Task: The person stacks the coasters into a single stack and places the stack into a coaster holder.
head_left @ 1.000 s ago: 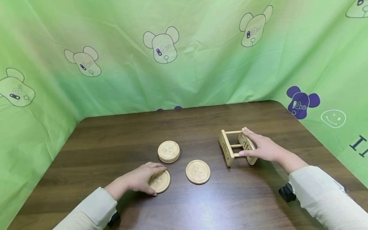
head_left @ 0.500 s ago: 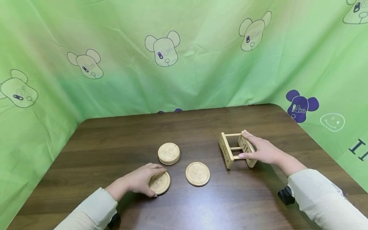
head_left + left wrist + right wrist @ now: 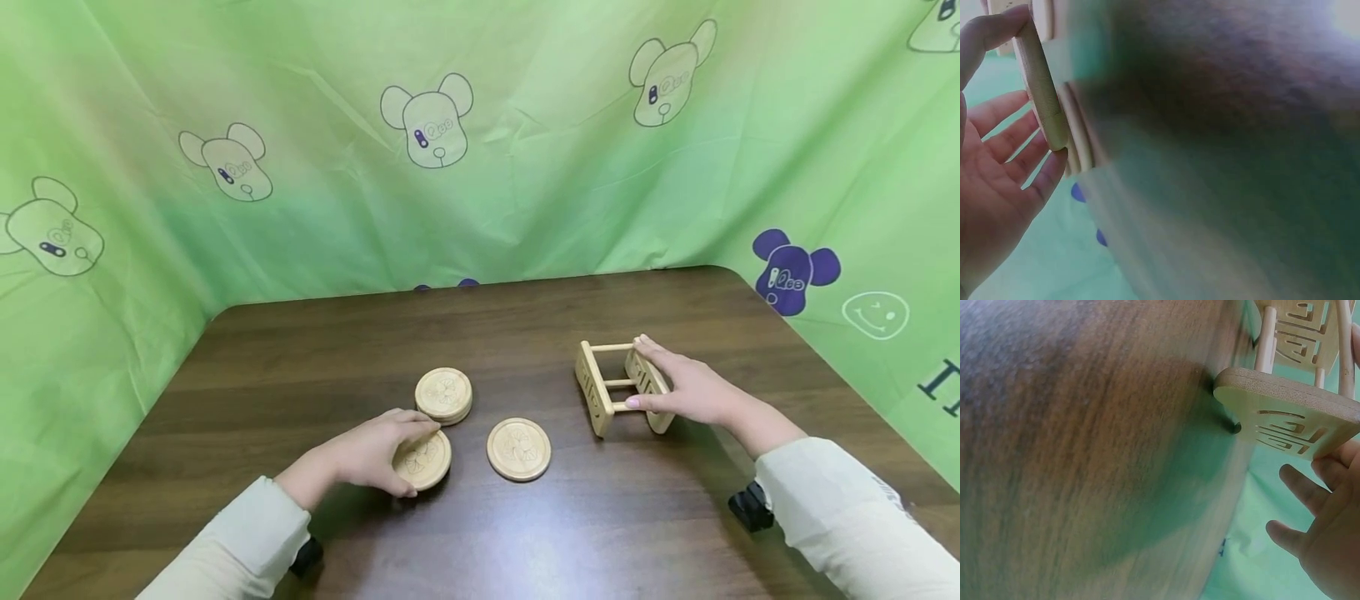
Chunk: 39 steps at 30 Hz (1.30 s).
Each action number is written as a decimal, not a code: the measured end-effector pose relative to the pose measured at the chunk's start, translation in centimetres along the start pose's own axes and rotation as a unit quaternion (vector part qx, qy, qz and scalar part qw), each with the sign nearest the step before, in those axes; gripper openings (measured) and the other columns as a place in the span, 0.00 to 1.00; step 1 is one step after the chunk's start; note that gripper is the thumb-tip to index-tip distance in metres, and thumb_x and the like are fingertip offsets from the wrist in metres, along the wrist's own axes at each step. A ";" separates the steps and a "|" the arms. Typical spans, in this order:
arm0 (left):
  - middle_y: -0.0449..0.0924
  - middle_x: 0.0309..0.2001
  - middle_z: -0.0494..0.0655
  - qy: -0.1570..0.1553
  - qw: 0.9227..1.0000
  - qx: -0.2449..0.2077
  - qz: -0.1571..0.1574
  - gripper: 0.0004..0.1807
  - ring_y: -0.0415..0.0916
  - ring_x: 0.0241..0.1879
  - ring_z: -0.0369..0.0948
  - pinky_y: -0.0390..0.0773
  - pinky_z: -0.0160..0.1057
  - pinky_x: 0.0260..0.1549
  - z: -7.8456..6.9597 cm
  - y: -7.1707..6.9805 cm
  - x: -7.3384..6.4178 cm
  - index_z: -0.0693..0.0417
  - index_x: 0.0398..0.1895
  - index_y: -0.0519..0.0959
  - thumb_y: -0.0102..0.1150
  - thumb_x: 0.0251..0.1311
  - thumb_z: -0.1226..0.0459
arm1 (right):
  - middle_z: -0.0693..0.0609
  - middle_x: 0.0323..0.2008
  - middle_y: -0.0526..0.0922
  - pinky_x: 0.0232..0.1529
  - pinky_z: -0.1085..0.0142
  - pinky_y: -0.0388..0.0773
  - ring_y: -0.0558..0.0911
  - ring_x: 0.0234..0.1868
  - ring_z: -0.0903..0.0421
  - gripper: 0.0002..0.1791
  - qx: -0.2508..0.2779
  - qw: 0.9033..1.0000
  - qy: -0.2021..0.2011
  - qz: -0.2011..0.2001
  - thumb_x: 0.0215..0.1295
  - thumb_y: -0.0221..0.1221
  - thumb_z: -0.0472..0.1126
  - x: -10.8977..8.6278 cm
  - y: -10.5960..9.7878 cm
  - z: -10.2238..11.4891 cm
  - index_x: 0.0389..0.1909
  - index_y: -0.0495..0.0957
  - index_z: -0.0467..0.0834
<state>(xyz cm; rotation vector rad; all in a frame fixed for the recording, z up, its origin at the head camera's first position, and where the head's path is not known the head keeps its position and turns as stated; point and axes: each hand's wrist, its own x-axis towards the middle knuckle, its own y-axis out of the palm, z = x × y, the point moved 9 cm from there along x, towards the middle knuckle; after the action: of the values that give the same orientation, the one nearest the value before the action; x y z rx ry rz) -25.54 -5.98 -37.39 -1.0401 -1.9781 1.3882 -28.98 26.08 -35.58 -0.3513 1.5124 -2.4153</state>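
Between thumb and fingertips, my left hand [image 3: 367,454] pinches a round wooden coaster [image 3: 424,460] with a carved flower design by its edges. In the left wrist view this coaster [image 3: 1042,94] is tilted and raised off the tabletop. Just behind it is a small stack of coasters [image 3: 444,392]. A single coaster [image 3: 518,450] lies flat to the right. My right hand [image 3: 693,390] grips the right side panel of a wooden coaster rack [image 3: 595,392], thumb at the front and fingers at the back. The right wrist view shows the rack's cut-out side panel [image 3: 1291,406], with the other fingers spread below.
The dark wood-grain table [image 3: 315,358] reaches back to a green cloth curtain [image 3: 525,167] printed with cartoon bear heads. The curtain also closes off the left and right sides. Black camera mounts [image 3: 751,506] sit under both sleeves.
My left hand has lifted its coaster slightly, moving it up and a little right toward the stack. The right hand stays on the rack, and the head view shifts slightly.
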 end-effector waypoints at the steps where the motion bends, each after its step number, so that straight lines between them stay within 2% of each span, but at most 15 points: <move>1: 0.64 0.55 0.52 -0.005 1.000 0.000 0.001 0.41 0.60 0.53 0.44 0.62 0.40 0.50 0.1 -0.1 0.1 0.62 0.56 0.65 0.66 0.32 0.58 | 0.33 0.61 0.50 0.52 0.46 0.54 0.55 0.57 0.35 0.49 0.001 1.000 0.000 0.000 0.47 0.60 0.56 0.0 0.0 0.0 0.62 0.49 0.31; 5: 0.63 0.55 0.51 -0.026 1.000 -0.001 0.006 0.42 0.59 0.54 0.44 0.62 0.40 0.50 0.4 -0.7 0.4 0.60 0.58 0.64 0.66 0.33 0.57 | 0.33 0.61 0.50 0.52 0.45 0.53 0.55 0.57 0.35 0.49 0.003 1.000 0.002 0.002 0.47 0.60 0.56 0.0 0.1 -0.1 0.62 0.49 0.31; 12: 0.64 0.54 0.53 -0.013 1.000 0.009 -0.015 0.41 0.60 0.53 0.47 0.62 0.42 0.50 -0.1 -2.2 1.2 0.62 0.56 0.65 0.66 0.34 0.57 | 0.33 0.61 0.50 0.53 0.45 0.52 0.54 0.57 0.34 0.50 0.006 1.000 0.005 0.001 0.47 0.60 0.56 -0.2 0.2 -0.2 0.62 0.49 0.32; 15: 0.64 0.54 0.53 -0.017 1.000 0.004 -0.022 0.41 0.60 0.53 0.47 0.62 0.42 0.49 0.0 -2.8 1.6 0.62 0.57 0.64 0.66 0.34 0.57 | 0.33 0.61 0.49 0.53 0.45 0.52 0.54 0.58 0.35 0.50 0.006 1.000 0.006 0.001 0.47 0.60 0.56 -0.3 0.1 -0.1 0.62 0.49 0.32; 21: 0.63 0.55 0.53 -0.036 0.999 -0.006 -0.037 0.42 0.59 0.54 0.46 0.62 0.42 0.49 0.6 -4.1 2.4 0.60 0.57 0.64 0.66 0.33 0.56 | 0.34 0.62 0.49 0.53 0.45 0.51 0.53 0.58 0.35 0.49 0.007 1.000 0.005 0.003 0.47 0.59 0.56 -0.3 0.2 -0.2 0.63 0.48 0.32; 28: 0.64 0.54 0.52 -0.043 0.998 -0.011 -0.049 0.43 0.59 0.54 0.47 0.61 0.42 0.50 1.3 -5.2 3.5 0.62 0.58 0.63 0.65 0.33 0.56 | 0.34 0.62 0.49 0.53 0.45 0.51 0.53 0.58 0.35 0.50 0.006 1.000 0.003 -0.002 0.47 0.60 0.56 -0.1 0.0 -0.2 0.63 0.48 0.32; 33: 0.63 0.55 0.53 -0.058 0.997 -0.019 -0.056 0.43 0.59 0.54 0.47 0.61 0.42 0.50 2.2 -5.5 4.1 0.61 0.58 0.62 0.65 0.33 0.57 | 0.34 0.62 0.49 0.53 0.45 0.51 0.53 0.58 0.34 0.50 0.003 1.000 0.003 -0.002 0.47 0.59 0.56 0.0 0.0 -0.3 0.63 0.48 0.33; 39: 0.62 0.55 0.54 -0.071 0.996 -0.032 -0.048 0.43 0.58 0.55 0.47 0.61 0.42 0.50 2.9 -5.0 4.7 0.62 0.59 0.62 0.65 0.35 0.58 | 0.33 0.61 0.49 0.53 0.45 0.51 0.53 0.58 0.34 0.50 0.003 1.000 0.004 0.000 0.47 0.59 0.56 0.0 0.0 -0.1 0.62 0.48 0.32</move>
<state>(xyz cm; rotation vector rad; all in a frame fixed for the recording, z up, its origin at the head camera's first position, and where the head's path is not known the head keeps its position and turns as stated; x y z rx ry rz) -31.98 -4.73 -33.83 -0.8824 -2.1579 1.3907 -28.99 26.18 -35.65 -0.3416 1.5077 -2.4232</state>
